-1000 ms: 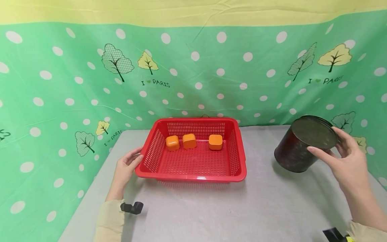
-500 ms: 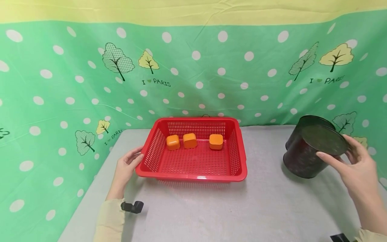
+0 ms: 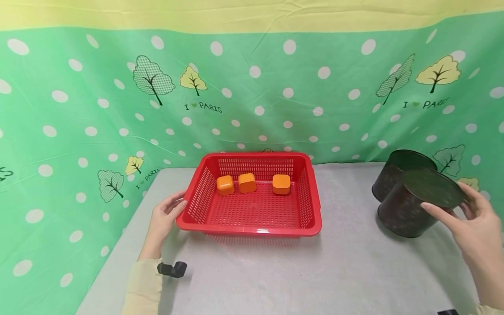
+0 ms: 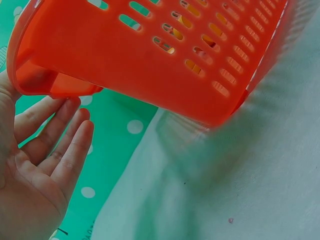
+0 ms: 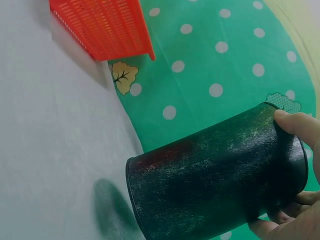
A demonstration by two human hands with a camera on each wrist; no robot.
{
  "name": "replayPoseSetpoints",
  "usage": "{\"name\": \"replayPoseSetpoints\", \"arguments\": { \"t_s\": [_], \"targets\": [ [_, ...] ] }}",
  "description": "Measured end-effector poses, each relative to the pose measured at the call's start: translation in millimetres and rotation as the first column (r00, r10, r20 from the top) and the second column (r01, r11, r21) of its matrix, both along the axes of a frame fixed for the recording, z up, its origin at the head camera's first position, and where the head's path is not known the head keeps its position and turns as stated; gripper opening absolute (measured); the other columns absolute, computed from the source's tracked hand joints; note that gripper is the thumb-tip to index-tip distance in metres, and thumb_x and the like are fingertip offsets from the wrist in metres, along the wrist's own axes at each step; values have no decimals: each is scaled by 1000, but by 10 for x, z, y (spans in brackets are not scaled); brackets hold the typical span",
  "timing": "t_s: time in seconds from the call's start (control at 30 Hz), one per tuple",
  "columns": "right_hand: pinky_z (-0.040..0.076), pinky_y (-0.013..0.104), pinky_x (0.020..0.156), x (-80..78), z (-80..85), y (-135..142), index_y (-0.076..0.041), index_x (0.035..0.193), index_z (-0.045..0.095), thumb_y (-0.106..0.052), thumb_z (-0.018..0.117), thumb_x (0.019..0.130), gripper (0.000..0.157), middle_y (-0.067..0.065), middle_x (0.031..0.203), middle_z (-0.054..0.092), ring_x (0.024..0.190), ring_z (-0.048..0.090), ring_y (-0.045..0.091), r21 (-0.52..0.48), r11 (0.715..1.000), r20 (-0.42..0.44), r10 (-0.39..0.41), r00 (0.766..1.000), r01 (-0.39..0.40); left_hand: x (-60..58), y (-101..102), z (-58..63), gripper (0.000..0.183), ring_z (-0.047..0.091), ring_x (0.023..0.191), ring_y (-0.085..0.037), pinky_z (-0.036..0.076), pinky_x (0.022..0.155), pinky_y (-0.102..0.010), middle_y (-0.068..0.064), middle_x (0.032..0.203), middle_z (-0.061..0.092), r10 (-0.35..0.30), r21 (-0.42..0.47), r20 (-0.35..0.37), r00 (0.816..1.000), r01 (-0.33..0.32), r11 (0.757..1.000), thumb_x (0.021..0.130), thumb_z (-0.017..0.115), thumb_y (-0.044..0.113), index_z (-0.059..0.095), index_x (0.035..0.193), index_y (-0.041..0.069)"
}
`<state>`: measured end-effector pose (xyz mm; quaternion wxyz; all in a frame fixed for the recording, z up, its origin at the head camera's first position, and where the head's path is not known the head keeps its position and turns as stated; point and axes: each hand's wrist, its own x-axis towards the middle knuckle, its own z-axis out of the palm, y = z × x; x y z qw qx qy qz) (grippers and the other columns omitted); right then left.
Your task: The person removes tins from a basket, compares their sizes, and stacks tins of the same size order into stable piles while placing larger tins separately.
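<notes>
- Left hand [image 3: 163,219] grasps red basket [image 3: 248,231] by rim.
- Right hand [image 3: 474,227] grips front canister [image 3: 409,211] toward table's [image 3: 275,280] right edge, best kept off rear canister [image 3: 387,175].

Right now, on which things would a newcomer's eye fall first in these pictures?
Probably on the bright red basket in the middle of the head view, with three orange blocks inside and the left hand touching its left rim. Next, the right hand at the far right grips a dark can that partly hides a second dark can.
</notes>
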<state>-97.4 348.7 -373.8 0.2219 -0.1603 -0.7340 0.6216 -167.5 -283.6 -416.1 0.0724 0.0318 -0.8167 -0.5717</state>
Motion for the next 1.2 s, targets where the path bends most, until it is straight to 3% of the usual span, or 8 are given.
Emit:
{"name": "replayPoseSetpoints", "arguments": {
  "t_s": [0.23, 0.57, 0.7, 0.87, 1.03, 1.2],
  "targets": [
    [32, -5, 93, 3, -35, 11, -29, 156, 26, -1, 72, 88, 87, -22, 155, 28, 148, 18, -5, 77, 995, 96, -72, 993, 64, -10, -1, -2, 52, 58, 105, 15, 49, 88, -7, 12, 125, 64, 1, -9, -2, 1000, -1, 1000, 99, 63, 32, 53, 143, 6],
    [29, -1, 104, -17, -89, 45, -32, 156, 25, -7, 71, 90, 84, -19, 161, 22, 149, 16, -3, 132, 981, 150, -159, 976, 139, -15, -2, -5, 52, 59, 105, 14, 49, 87, -8, 21, 117, 62, -3, -1, -7, 1000, 3, 1000, 99, 63, 31, 53, 142, 5],
    [30, -2, 103, -12, -116, 74, -31, 156, 25, -5, 71, 89, 85, -20, 158, 25, 148, 19, -4, 108, 981, 158, -177, 971, 161, -11, 2, 1, 52, 59, 105, 14, 50, 87, -8, 18, 120, 63, -1, -5, -5, 1000, 1, 1000, 99, 63, 32, 53, 142, 6],
    [26, -1, 106, 0, -148, 104, -29, 158, 18, -11, 71, 91, 87, -14, 164, 16, 150, 14, -2, 129, 979, 196, -179, 964, 155, -7, 5, 3, 52, 59, 105, 14, 50, 86, -8, 17, 120, 63, 0, -3, -1, 1000, 0, 1000, 99, 63, 32, 53, 142, 6],
    [21, 6, 114, -2, -166, 102, -29, 159, 13, -17, 70, 92, 88, -11, 166, 10, 154, 8, 5, 165, 974, 233, -190, 954, 154, -6, 2, 4, 52, 59, 105, 14, 50, 86, -8, 20, 117, 63, -1, 5, -4, 1000, 1, 1000, 99, 63, 31, 53, 142, 5],
    [18, 20, 123, -7, -171, 93, -30, 159, 10, -19, 69, 93, 89, -11, 167, 7, 156, 3, 10, 163, 975, 253, -191, 949, 152, 5, -3, 5, 52, 59, 105, 15, 50, 87, -8, 4, 128, 64, 3, -5, 0, 1000, -3, 1000, 99, 62, 31, 52, 143, 5]
  ]
}}
